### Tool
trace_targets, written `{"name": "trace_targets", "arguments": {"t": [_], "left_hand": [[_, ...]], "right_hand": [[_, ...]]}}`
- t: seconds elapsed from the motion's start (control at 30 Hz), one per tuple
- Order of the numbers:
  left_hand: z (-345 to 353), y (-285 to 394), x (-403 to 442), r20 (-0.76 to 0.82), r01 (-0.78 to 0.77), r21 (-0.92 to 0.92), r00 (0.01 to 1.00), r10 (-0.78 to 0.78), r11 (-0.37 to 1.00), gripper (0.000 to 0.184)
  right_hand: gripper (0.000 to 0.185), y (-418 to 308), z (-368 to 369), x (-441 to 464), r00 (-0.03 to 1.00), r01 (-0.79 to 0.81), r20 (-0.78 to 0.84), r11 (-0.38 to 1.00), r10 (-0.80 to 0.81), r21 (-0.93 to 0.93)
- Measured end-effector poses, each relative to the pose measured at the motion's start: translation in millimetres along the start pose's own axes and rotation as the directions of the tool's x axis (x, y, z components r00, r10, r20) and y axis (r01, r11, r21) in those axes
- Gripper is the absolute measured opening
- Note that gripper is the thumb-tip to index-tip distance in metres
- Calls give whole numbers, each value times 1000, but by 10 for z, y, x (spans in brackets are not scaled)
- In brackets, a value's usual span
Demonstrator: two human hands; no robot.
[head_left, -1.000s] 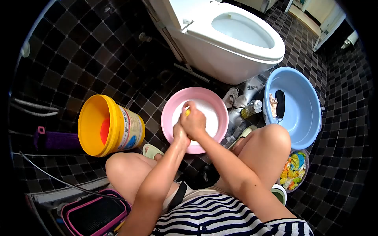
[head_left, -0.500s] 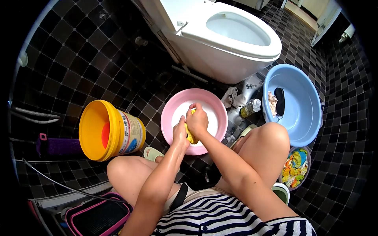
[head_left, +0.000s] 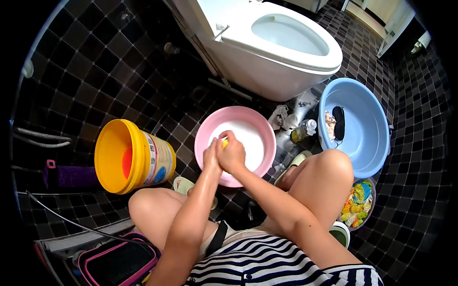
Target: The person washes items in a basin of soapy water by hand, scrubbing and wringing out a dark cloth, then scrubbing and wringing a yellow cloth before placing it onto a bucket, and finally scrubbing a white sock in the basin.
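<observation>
Apparently squeezing.
Left hand [head_left: 211, 155], right hand [head_left: 232, 155] clamped on yellow item [head_left: 225, 142] near pink basin's left edge [head_left: 202, 134]; next likely needs pressure.

1. Pink basin [head_left: 203, 131]: smooth plastic, its rim softly glossy before you.
2. Yellow piece [head_left: 225, 142] between your left hand [head_left: 212, 156] and right hand [head_left: 233, 155]: cloth-like; too little shows to tell its weave.
3. Yellow bucket [head_left: 139, 155]: smooth, shiny plastic, bearing a printed label [head_left: 160, 162] of flat finish.
4. Blue basin [head_left: 366, 143]: smooth plastic with a satin sheen.
5. Bottle [head_left: 300, 132]: clear, glossy plastic.
6. Toilet [head_left: 281, 71]: white, ceramic-looking, highly polished.
7. Dark tiles [head_left: 100, 86]: smooth, catching light in patches.
8. Multicoloured bundle [head_left: 357, 207] beyond your right knee: crumpled, matt cloth.
9. Your striped shirt [head_left: 248, 264]: matt cloth, softly creased.
10. Your pale slippers [head_left: 182, 185]: smooth, matt, rubber-like.
</observation>
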State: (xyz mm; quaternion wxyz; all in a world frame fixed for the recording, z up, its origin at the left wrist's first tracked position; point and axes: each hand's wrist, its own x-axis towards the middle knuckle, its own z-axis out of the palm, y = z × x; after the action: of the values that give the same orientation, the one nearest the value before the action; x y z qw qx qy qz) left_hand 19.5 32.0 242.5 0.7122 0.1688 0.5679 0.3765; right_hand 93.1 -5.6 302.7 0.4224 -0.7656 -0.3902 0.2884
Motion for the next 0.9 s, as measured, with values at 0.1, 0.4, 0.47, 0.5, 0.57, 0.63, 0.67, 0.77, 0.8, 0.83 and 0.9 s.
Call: {"name": "trace_targets", "arguments": {"t": [0.1,0.4,0.47,0.5,0.57,0.63,0.67,0.77,0.8,0.83,0.9], "left_hand": [[-279,-29,48,656,194,-272,754,34,943,30],[340,277,-316,104,28,-104,994,-17,994,36],[246,442,-246,43,-29,-151,998,36,988,43],[197,507,-234,30,-41,-207,998,48,978,47],[110,571,-180,65,-16,-240,997,32,971,48],[37,574,-103,102,14,-261,995,13,965,50],[-6,556,-66,127,-4,-255,991,37,967,52],[-66,490,-32,82,-57,-243,993,79,968,54],[-77,467,-16,15,-92,-233,995,98,968,54],[-83,427,5,31,-101,-189,994,108,977,55],[-30,306,-30,18,45,-153,999,-43,987,59]], "right_hand": [[16,-205,44,-302,937,346,-13,928,-348,138],[24,793,-47,527,950,-289,37,825,312,486],[21,830,-133,506,881,-462,295,542,369,702],[20,841,-148,517,843,-519,381,389,380,761],[21,869,-220,556,843,-523,414,342,343,781],[21,843,-282,593,851,-506,399,334,341,795],[16,829,-291,596,891,-424,314,355,327,833],[13,648,-375,602,907,-370,290,247,305,896],[13,580,-396,602,908,-370,292,249,301,895],[13,501,-422,602,920,-364,312,222,238,904],[14,440,-379,610,942,-333,308,268,130,904]]}}
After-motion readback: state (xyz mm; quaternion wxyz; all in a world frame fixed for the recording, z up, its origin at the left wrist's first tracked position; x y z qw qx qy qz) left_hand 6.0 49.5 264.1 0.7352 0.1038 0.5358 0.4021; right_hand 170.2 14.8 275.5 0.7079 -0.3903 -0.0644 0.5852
